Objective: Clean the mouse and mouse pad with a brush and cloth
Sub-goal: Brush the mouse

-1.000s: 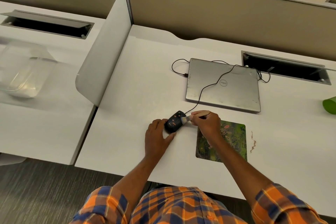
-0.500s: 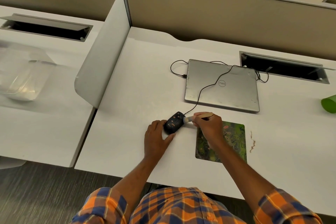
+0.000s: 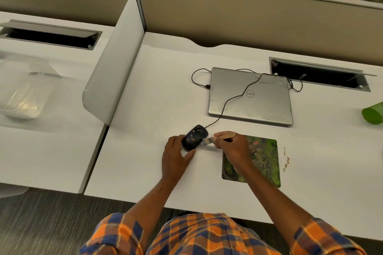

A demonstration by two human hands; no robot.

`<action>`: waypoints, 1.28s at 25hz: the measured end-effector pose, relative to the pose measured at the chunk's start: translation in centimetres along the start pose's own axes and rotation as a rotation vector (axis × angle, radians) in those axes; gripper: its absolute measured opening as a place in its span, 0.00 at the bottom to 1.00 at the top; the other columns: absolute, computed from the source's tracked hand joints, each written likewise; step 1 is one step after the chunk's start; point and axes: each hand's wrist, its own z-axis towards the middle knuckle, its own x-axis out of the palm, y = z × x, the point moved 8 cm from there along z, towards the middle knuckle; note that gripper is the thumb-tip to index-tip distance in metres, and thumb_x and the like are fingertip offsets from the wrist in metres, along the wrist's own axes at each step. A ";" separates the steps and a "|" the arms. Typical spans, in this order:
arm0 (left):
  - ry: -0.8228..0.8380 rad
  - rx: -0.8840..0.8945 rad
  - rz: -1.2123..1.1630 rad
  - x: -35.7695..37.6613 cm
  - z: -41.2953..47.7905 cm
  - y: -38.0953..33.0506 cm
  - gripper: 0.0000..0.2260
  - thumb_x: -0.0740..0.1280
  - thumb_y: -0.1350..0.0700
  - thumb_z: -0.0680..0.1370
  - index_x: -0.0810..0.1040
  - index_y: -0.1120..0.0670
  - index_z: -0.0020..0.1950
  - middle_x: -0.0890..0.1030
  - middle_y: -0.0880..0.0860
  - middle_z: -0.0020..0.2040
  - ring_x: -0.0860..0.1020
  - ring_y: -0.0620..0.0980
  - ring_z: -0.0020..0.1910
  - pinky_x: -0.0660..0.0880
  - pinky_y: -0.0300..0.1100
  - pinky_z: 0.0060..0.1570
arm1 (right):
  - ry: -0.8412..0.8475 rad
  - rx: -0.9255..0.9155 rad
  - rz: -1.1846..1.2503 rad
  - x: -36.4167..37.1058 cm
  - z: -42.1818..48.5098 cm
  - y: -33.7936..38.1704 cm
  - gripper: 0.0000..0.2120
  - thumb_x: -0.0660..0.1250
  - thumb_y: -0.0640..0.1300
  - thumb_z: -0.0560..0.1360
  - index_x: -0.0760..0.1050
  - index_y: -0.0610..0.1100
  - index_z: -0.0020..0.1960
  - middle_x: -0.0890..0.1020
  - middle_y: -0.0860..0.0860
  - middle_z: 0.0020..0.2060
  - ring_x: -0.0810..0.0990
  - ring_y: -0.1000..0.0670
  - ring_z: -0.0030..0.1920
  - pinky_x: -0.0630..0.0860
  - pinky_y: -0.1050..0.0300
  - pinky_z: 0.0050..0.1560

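Note:
A black wired mouse lies on the white desk, left of the green patterned mouse pad. My left hand steadies the mouse from its near-left side, thumb and fingers against it. My right hand, over the pad's left edge, is shut on a small wooden-handled brush. The brush's bristles sit just right of the mouse, close to its side. No cloth is in view.
A closed silver laptop lies behind, with the mouse cable running over its lid. Brown crumbs trail right of the pad. A green cup is at the far right. A grey divider stands left, and a clear plastic container rests on the neighbouring desk.
The brush tip has moved slightly off the mouse's top toward its right side. My left hand stays on the mouse. The camera view has shifted a little.

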 end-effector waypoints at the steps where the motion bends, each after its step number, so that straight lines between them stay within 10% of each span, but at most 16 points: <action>1: 0.000 0.000 0.001 0.0 0.0 0.0 0.25 0.79 0.51 0.75 0.77 0.53 0.70 0.78 0.50 0.65 0.78 0.52 0.58 0.81 0.52 0.55 | 0.048 -0.029 -0.031 0.7 -0.3 0.2 0.04 0.79 0.43 0.74 0.90 0.51 0.47 0.90 0.54 0.40 0.90 0.50 0.42 0.87 0.55 0.45; 6: 0.008 0.003 0.006 0.0 0.1 0.0 0.25 0.79 0.51 0.75 0.77 0.53 0.70 0.77 0.50 0.65 0.78 0.52 0.59 0.81 0.51 0.56 | 0.066 -0.082 -0.085 1.7 -0.3 0.6 0.04 0.79 0.41 0.74 0.90 0.49 0.45 0.90 0.55 0.40 0.88 0.55 0.41 0.81 0.66 0.40; 19: 0.036 -0.038 -0.098 -0.1 0.0 0.7 0.40 0.82 0.44 0.72 0.70 0.53 0.79 0.74 0.48 0.68 0.79 0.49 0.54 0.80 0.42 0.55 | -0.134 -0.024 0.036 -2.6 2.1 0.6 0.03 0.80 0.40 0.75 0.89 0.45 0.48 0.90 0.53 0.44 0.89 0.49 0.46 0.88 0.54 0.50; 26: -0.195 0.264 -0.023 -0.3 1.5 -4.1 0.17 0.73 0.59 0.80 0.79 0.55 0.69 0.80 0.53 0.61 0.80 0.51 0.57 0.82 0.51 0.55 | -0.160 0.049 0.139 -4.6 0.5 -1.1 0.07 0.81 0.43 0.73 0.88 0.49 0.51 0.90 0.52 0.45 0.90 0.48 0.49 0.88 0.53 0.52; 32: -0.034 0.381 -0.149 4.6 2.2 -10.4 0.09 0.70 0.59 0.83 0.83 0.51 0.63 0.83 0.45 0.56 0.81 0.42 0.52 0.82 0.42 0.51 | -0.252 0.105 0.122 -9.8 0.1 -3.1 0.06 0.80 0.45 0.73 0.87 0.54 0.48 0.89 0.62 0.42 0.88 0.56 0.47 0.82 0.68 0.39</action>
